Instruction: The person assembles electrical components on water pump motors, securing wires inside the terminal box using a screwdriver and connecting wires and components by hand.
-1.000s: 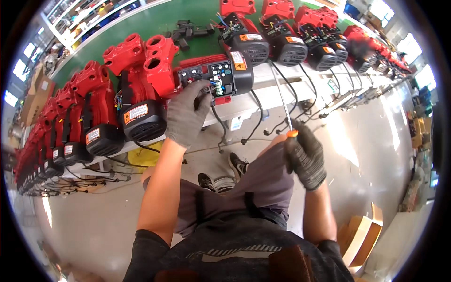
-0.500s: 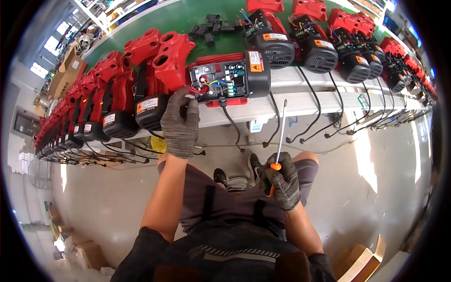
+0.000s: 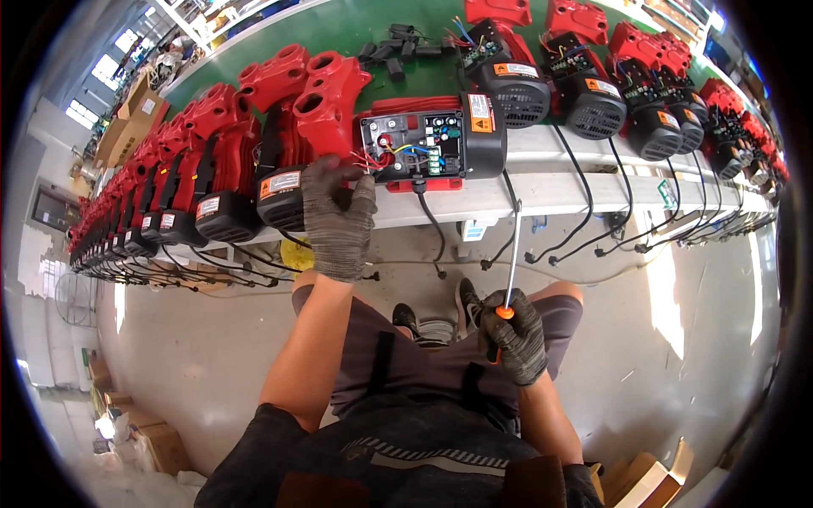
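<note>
Holding the screwdriver: in the head view, the right hand [image 3: 514, 337], in a grey knitted glove, has its grip closed round the orange handle of the screwdriver [image 3: 511, 262], above the person's right thigh.
Screwdriver shaft: bare metal, slanting up and away from the person; tip well apart from the wiring.
Left hand: the left hand [image 3: 339, 224], gloved alike, raised at the near left corner of the opened motor unit [image 3: 487, 157]. Fingers bent, grip narrow, just beside the red wires [image 3: 373, 161]; cannot tell whether the fingertips pinch one.
Motor unit: lying along the near edge of the table [image 3: 432, 78], before the person. Red casting [image 3: 332, 93] with round holes at its left end, black end cover with an orange-and-white label at its right.
Wiring box: uncovered, facing up. Circuit board [image 3: 442, 135] in the right half, red wires in the left, blue and yellow strands running between.
Power cord: black cord [image 3: 438, 224] hanging from the box's near side, down past the table edge.
Table: green top, white edge. Small black blocks [image 3: 428, 51] in a loose heap beyond the unit.
Left row: red-and-black units [image 3: 229, 216], side by side, curving away.
Right row: further units [image 3: 597, 114], boxes uncovered, coloured wires showing, cords dangling.
Floor: grey; cardboard box [image 3: 648, 483] at lower right.
</note>
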